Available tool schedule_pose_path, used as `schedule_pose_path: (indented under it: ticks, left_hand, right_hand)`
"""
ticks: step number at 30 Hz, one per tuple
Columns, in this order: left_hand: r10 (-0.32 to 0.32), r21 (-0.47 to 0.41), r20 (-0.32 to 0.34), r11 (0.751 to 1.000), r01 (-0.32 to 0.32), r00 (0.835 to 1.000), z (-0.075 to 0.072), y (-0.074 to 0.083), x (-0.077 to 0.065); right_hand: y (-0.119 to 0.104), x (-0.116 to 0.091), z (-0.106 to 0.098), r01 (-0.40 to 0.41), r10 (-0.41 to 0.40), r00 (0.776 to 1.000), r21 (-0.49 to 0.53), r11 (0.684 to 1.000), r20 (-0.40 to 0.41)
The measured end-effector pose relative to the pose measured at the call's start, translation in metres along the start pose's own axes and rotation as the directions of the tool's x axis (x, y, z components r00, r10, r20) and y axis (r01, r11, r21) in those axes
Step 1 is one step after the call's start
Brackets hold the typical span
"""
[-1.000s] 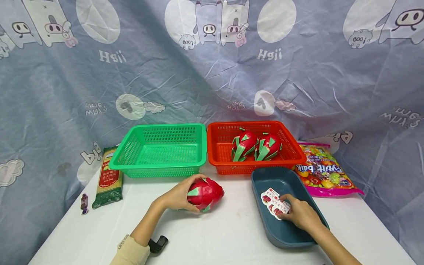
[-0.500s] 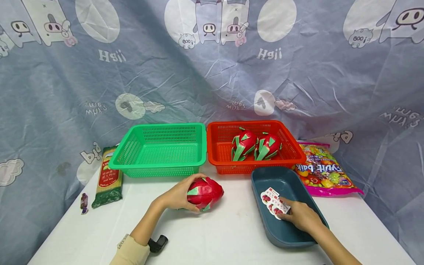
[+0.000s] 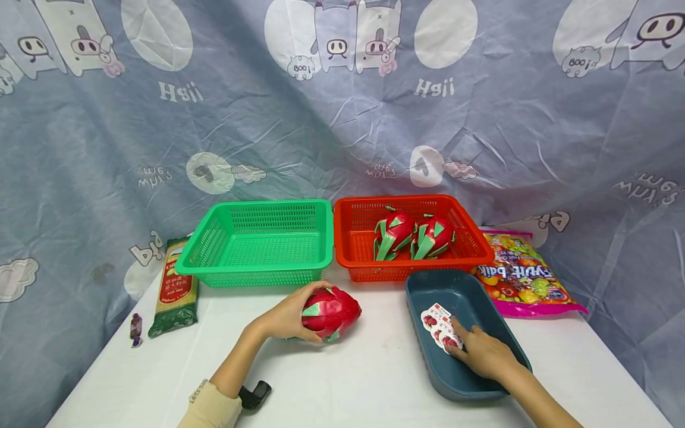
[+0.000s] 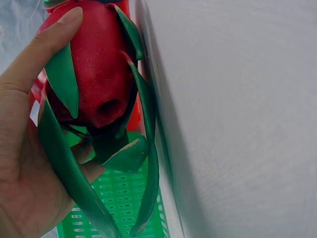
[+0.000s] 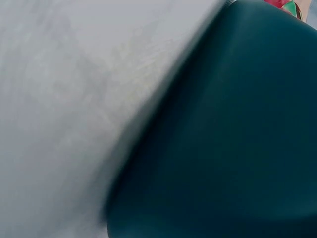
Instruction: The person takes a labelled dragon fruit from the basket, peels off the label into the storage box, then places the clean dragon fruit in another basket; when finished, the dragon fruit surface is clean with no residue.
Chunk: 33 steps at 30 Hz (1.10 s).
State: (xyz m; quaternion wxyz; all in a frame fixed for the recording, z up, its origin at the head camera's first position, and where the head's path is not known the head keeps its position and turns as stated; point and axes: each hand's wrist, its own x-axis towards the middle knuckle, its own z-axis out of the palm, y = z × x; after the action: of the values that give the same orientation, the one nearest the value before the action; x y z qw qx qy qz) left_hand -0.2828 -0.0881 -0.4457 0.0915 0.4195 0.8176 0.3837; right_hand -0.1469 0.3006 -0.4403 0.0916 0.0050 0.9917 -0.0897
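My left hand (image 3: 291, 315) grips a red toy dragon fruit (image 3: 336, 310) with green leaves, lying on the white table. In the left wrist view, the thumb presses the dragon fruit (image 4: 101, 64) from the side; long green leaves hang below, and its hollow end shows. My right hand (image 3: 484, 351) is inside the dark blue bin (image 3: 455, 380), thumb and forefinger spread apart and touching small white cards (image 3: 440, 324) printed with dragon fruits. The hand covers part of the cards. In the right wrist view only the blurred bin (image 5: 233, 129) shows; the hand is out of sight.
Behind stand a green basket (image 3: 257, 276) and a red basket (image 3: 417, 264) holding two more dragon fruits (image 3: 395, 232). A candy bag (image 3: 524, 273) lies right, a spaghetti pack (image 3: 173, 291) left beside a small purple-wrapped candy (image 3: 136, 329). A black object (image 3: 257, 394) is near my left forearm.
My right hand's thumb and forefinger have spread, and the hand now hides the right end of the cards. My left hand and the dragon fruit have stayed in place.
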Motion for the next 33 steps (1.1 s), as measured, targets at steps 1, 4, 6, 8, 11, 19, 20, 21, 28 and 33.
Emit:
schedule_pose_path:
  ticks: [1,4,6,8,11,19,20,21,28,33]
  left_hand:
    - [0.000,-0.001,0.001,1.000,0.000,1.000,0.000,0.000,0.000]
    - [-0.001,0.002,0.000,1.000,0.001,1.000,0.000,0.000,0.000]
    - [0.002,0.007,-0.001,1.000,-0.002,1.000,0.000,0.000,0.001]
    - [0.004,0.012,-0.002,1.000,-0.004,1.000,0.000,-0.001,0.001]
    - [0.005,0.018,-0.001,1.000,-0.005,1.000,0.000,-0.001,0.000]
    - [-0.006,0.023,-0.003,1.000,0.006,1.000,0.000,-0.001,0.000]
    - [-0.008,0.022,-0.002,1.000,0.008,1.000,0.000,-0.001,0.000]
    - [-0.009,0.020,-0.002,1.000,0.009,1.000,-0.001,-0.001,0.000]
    - [-0.004,0.005,-0.004,1.000,0.004,1.000,-0.001,0.000,0.001]
    - [-0.002,0.014,-0.005,1.000,0.002,1.000,0.000,-0.001,0.000]
  right_hand:
    - [0.000,0.000,0.000,0.000,0.000,1.000,0.000,1.000,0.003]
    - [0.000,0.000,-0.001,-0.001,0.001,1.000,-0.010,1.000,0.017]
    - [-0.001,0.000,-0.002,-0.003,0.004,1.000,-0.022,1.000,0.031]
    - [-0.002,0.000,-0.002,-0.006,0.008,0.999,-0.039,0.999,0.046]
    - [-0.002,0.001,-0.001,-0.005,0.010,0.998,-0.068,0.998,0.060]
    - [-0.003,0.000,-0.002,0.004,0.000,0.999,-0.076,0.997,0.051]
    - [-0.004,-0.001,-0.003,0.001,0.001,0.999,-0.058,0.998,0.043]
    - [-0.004,-0.002,-0.003,-0.001,0.002,0.999,-0.036,0.999,0.032]
    - [-0.010,-0.007,-0.009,-0.045,0.048,0.998,0.063,0.997,-0.049]
    - [-0.012,0.000,-0.007,-0.138,0.138,0.990,0.048,0.989,-0.009]
